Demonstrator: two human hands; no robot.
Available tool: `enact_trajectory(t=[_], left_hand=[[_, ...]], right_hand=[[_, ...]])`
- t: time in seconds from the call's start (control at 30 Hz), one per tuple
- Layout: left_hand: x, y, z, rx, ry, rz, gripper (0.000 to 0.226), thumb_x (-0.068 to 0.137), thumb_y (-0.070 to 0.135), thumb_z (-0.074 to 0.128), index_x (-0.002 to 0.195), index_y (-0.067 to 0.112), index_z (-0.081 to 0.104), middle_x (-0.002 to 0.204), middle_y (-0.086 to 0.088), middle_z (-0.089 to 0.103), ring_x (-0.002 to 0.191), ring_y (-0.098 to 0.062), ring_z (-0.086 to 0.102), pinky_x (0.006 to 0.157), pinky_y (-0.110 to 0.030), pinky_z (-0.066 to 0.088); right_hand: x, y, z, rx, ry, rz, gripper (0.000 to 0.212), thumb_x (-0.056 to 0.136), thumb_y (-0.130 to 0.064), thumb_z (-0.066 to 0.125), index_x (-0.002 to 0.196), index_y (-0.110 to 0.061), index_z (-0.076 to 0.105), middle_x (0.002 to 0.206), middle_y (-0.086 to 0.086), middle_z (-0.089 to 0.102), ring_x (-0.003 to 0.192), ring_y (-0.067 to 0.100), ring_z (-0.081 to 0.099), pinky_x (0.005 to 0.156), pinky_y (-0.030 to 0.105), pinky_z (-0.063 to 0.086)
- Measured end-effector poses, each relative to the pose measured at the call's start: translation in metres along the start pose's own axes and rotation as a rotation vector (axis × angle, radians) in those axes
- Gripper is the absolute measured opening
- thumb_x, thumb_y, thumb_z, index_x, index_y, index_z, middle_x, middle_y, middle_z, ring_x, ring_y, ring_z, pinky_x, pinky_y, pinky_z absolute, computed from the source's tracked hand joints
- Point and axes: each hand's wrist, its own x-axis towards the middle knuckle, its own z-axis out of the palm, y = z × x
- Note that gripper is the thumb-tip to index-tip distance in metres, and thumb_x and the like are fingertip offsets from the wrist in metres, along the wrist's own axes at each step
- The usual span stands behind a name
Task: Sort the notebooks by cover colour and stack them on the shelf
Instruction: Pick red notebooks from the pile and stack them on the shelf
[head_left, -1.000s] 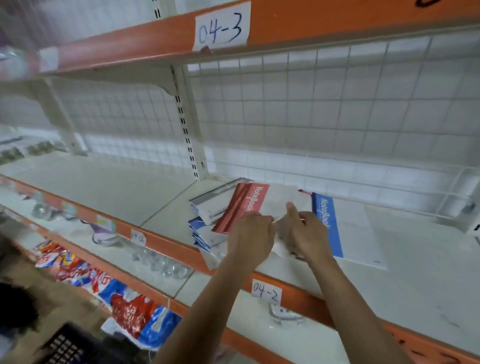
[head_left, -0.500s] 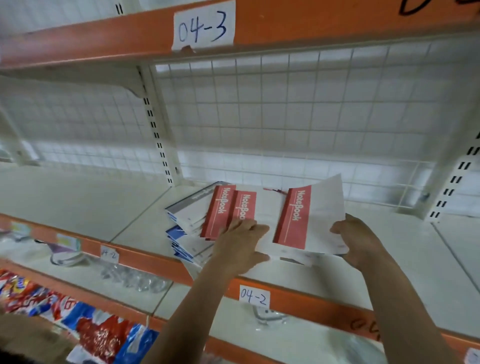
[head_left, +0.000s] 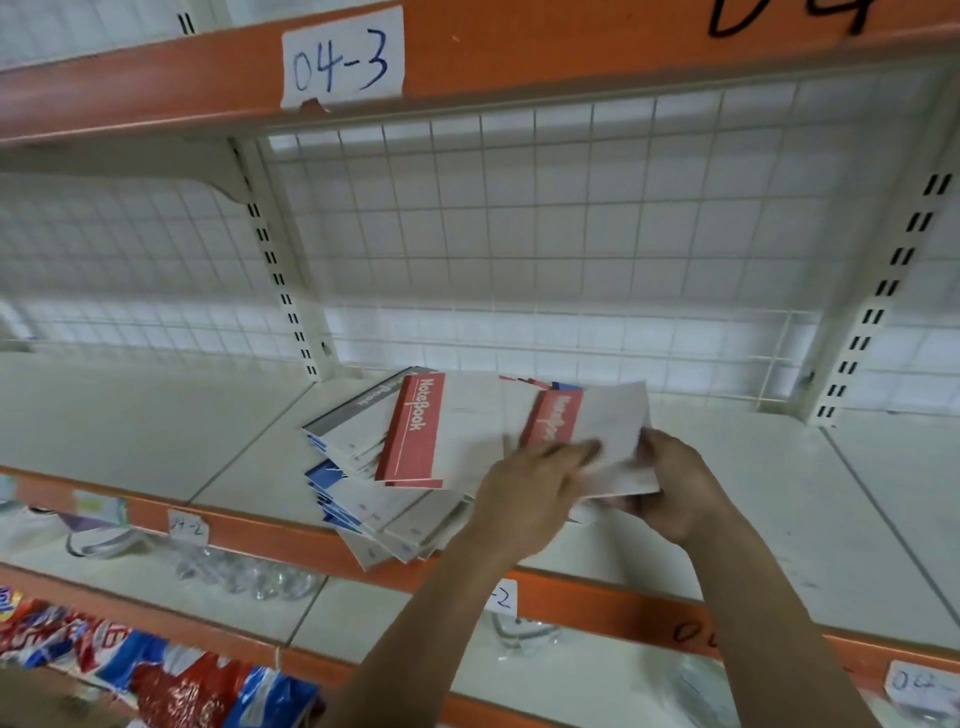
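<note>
Holding: right hand (head_left: 675, 488) clasps the red notebook (head_left: 608, 431) by its right edge, over the right side of the pile (head_left: 374, 483).
Left hand (head_left: 530, 488): blurred, seemingly laid on that notebook's near-left corner; cannot tell whether it grasps.
Pile: red and blue notebooks, fanned untidily, on the shelf (head_left: 156, 421) at its front edge.

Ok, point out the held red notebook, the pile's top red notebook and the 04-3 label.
held red notebook (head_left: 615, 421): head view, white cover.
pile's top red notebook (head_left: 413, 431): head view, red band.
04-3 label (head_left: 343, 60): head view, centre.
</note>
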Motion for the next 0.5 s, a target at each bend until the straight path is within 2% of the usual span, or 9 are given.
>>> enact_trajectory(t=[0.07, 0.1, 0.17, 0.2, 0.27, 0.3, 0.37, 0.43, 0.5], left_hand=[[-0.004, 0.001, 0.000, -0.048, -0.161, 0.059, 0.050, 0.097, 0.047, 0.041, 0.143, 0.028, 0.037, 0.142, 0.003, 0.047, 0.125, -0.018, 0.046, 0.098, -0.035, 0.043], [-0.005, -0.002, -0.002, -0.106, -0.182, 0.047, 0.052, 0.096, 0.051, 0.039, 0.142, 0.029, 0.038, 0.142, 0.005, 0.046, 0.125, -0.016, 0.046, 0.100, -0.034, 0.043], [-0.006, -0.015, -0.006, -0.114, -0.120, -0.033, 0.050, 0.096, 0.048, 0.033, 0.143, 0.029, 0.038, 0.147, 0.005, 0.041, 0.133, -0.016, 0.038, 0.109, -0.037, 0.035], [-0.007, -0.024, -0.008, -0.018, -0.097, -0.111, 0.051, 0.097, 0.040, 0.033, 0.146, 0.027, 0.032, 0.153, 0.001, 0.032, 0.141, -0.019, 0.026, 0.116, -0.039, 0.024], [-0.011, -0.041, -0.011, 0.206, -0.155, -0.348, 0.062, 0.096, 0.030, 0.041, 0.151, 0.021, 0.014, 0.160, -0.007, 0.007, 0.147, -0.026, -0.002, 0.120, -0.046, 0.004], [-0.012, -0.048, -0.013, 0.250, -0.210, -0.447, 0.068, 0.094, 0.032, 0.045, 0.151, 0.019, 0.009, 0.159, -0.010, 0.002, 0.146, -0.031, -0.006, 0.119, -0.048, 0.001], [-0.015, -0.054, -0.015, 0.234, -0.256, -0.513, 0.068, 0.091, 0.034, 0.051, 0.147, 0.017, 0.017, 0.156, -0.012, 0.014, 0.145, -0.034, 0.004, 0.118, -0.049, 0.010], [-0.016, -0.055, -0.018, 0.238, -0.228, -0.464, 0.059, 0.088, 0.029, 0.056, 0.140, 0.018, 0.031, 0.145, -0.006, 0.035, 0.139, -0.028, 0.024, 0.115, -0.045, 0.026], [-0.017, -0.053, -0.022, 0.284, -0.213, -0.390, 0.056, 0.088, 0.022, 0.058, 0.139, 0.018, 0.036, 0.140, 0.000, 0.042, 0.135, -0.022, 0.031, 0.111, -0.039, 0.032]], right_hand=[[-0.002, 0.000, 0.003, 0.002, -0.014, 0.010, 0.035, 0.098, -0.043, 0.038, 0.102, -0.020, 0.064, 0.081, 0.003, 0.075, 0.077, 0.024, 0.069, 0.063, 0.035, 0.052], [0.000, -0.001, 0.001, -0.005, -0.017, 0.014, 0.037, 0.096, -0.048, 0.040, 0.102, -0.021, 0.064, 0.084, 0.003, 0.075, 0.080, 0.024, 0.069, 0.063, 0.035, 0.052], [0.002, -0.002, -0.004, -0.020, -0.016, 0.029, 0.032, 0.094, -0.045, 0.047, 0.104, -0.019, 0.064, 0.092, 0.006, 0.073, 0.085, 0.026, 0.068, 0.066, 0.038, 0.054], [0.001, -0.003, -0.005, -0.021, -0.009, 0.036, 0.027, 0.094, -0.040, 0.050, 0.103, -0.019, 0.063, 0.091, 0.006, 0.072, 0.083, 0.026, 0.067, 0.065, 0.038, 0.054], [0.000, -0.004, -0.007, -0.028, -0.017, 0.042, 0.020, 0.093, -0.034, 0.052, 0.100, -0.018, 0.062, 0.088, 0.005, 0.070, 0.079, 0.024, 0.066, 0.058, 0.034, 0.053], [0.000, -0.003, -0.006, -0.053, -0.031, 0.037, 0.016, 0.092, -0.029, 0.055, 0.101, -0.016, 0.062, 0.088, 0.006, 0.070, 0.078, 0.024, 0.066, 0.057, 0.033, 0.052], [0.000, 0.000, -0.005, -0.129, -0.056, 0.023, 0.014, 0.088, -0.012, 0.061, 0.102, -0.013, 0.062, 0.089, 0.007, 0.071, 0.080, 0.025, 0.066, 0.060, 0.034, 0.052], [0.001, 0.002, -0.004, -0.189, -0.067, 0.024, 0.022, 0.084, 0.003, 0.060, 0.099, -0.012, 0.062, 0.092, 0.008, 0.070, 0.085, 0.026, 0.065, 0.065, 0.036, 0.052], [0.002, 0.002, -0.005, -0.230, -0.058, 0.034, 0.028, 0.084, 0.010, 0.054, 0.102, -0.010, 0.061, 0.097, 0.010, 0.069, 0.091, 0.030, 0.064, 0.069, 0.037, 0.052]])
